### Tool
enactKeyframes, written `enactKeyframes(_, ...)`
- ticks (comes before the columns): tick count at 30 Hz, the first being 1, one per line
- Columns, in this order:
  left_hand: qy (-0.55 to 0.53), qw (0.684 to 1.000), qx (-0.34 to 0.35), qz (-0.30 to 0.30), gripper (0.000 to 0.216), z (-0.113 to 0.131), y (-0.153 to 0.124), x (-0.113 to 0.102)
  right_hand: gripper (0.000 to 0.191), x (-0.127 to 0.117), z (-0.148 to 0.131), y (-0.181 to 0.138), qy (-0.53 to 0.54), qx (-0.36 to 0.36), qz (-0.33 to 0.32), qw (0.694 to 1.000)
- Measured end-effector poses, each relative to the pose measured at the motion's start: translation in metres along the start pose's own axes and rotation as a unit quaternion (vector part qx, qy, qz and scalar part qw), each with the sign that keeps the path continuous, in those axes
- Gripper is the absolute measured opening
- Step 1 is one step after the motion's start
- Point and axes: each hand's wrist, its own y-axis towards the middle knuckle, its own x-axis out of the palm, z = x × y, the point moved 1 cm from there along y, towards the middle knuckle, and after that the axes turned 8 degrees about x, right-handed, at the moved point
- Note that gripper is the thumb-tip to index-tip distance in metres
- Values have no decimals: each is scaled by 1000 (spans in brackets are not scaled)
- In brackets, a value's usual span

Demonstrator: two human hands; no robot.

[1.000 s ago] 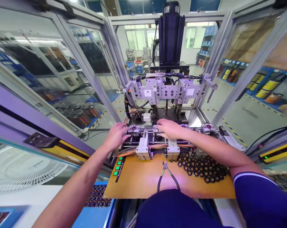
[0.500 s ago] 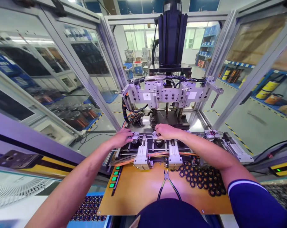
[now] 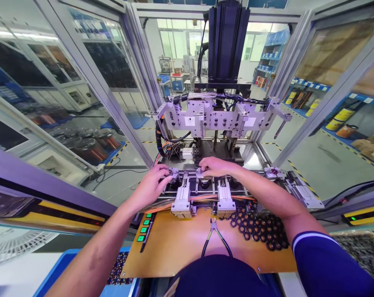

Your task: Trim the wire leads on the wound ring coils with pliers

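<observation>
My left hand [image 3: 150, 185] now shows its thumb at the left fixture [image 3: 175, 173]; my right hand [image 3: 217, 166] stays at the 2nd fixture [image 3: 204, 180]. Whether either grip clamps anything, I can't tell; work seems unfinished.

Left hand [image 3: 151, 184], right hand [image 3: 217, 166]; both at fixtures [image 3: 174, 173]
</observation>
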Motion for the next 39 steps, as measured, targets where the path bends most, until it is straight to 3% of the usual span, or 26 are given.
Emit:
enactKeyframes(3,-13,997,21,68,34,39,-42,-1,14,-11,-34,-31,22,-26,39,999)
enactKeyframes(5,-36,993,44,102,22,56,-78,11,17,3,-61,-60,44,-78,38,995)
enactKeyframes(6,-42,992,51,104,18,61,-97,22,22,18,-74,-74,57,-126,33,990)
enactKeyframes(8,-34,996,45,75,21,62,-132,52,29,64,-94,-92,7,-164,-43,985)
enactKeyframes(12,-2,998,42,45,27,52,-175,114,16,171,-108,-89,-51,-104,-106,988)
enactKeyframes(14,19,998,44,45,28,47,-180,134,17,203,-111,-79,-61,-80,-98,990)
enactKeyframes(17,54,995,58,58,29,46,-178,145,22,207,-114,-85,-60,-65,-51,995)
enactKeyframes(20,70,991,89,76,28,55,-171,130,25,166,-102,-125,-55,-65,17,996)
enactKeyframes(24,38,983,166,68,15,78,-135,82,26,75,-38,-192,-99,17,174,980)
enactKeyframes(27,7,967,250,50,17,97,-66,57,33,12,37,-220,-153,191,188,951)
enactKeyframes(29,5,956,290,37,18,106,-5,58,29,-14,82,-225,-159,261,161,938)
enactKeyframes(31,22,961,277,-10,28,112,57,74,25,-25,114,-225,-151,305,125,932)
enactKeyframes(34,32,961,260,-90,36,118,128,111,26,-23,137,-223,-128,336,75,930)
enactKeyframes(36,39,959,242,-145,35,122,154,133,30,-17,142,-222,-111,348,56,929)
enactKeyframes(39,56,953,212,-210,31,127,169,150,30,-11,146,-222,-89,352,51,930)
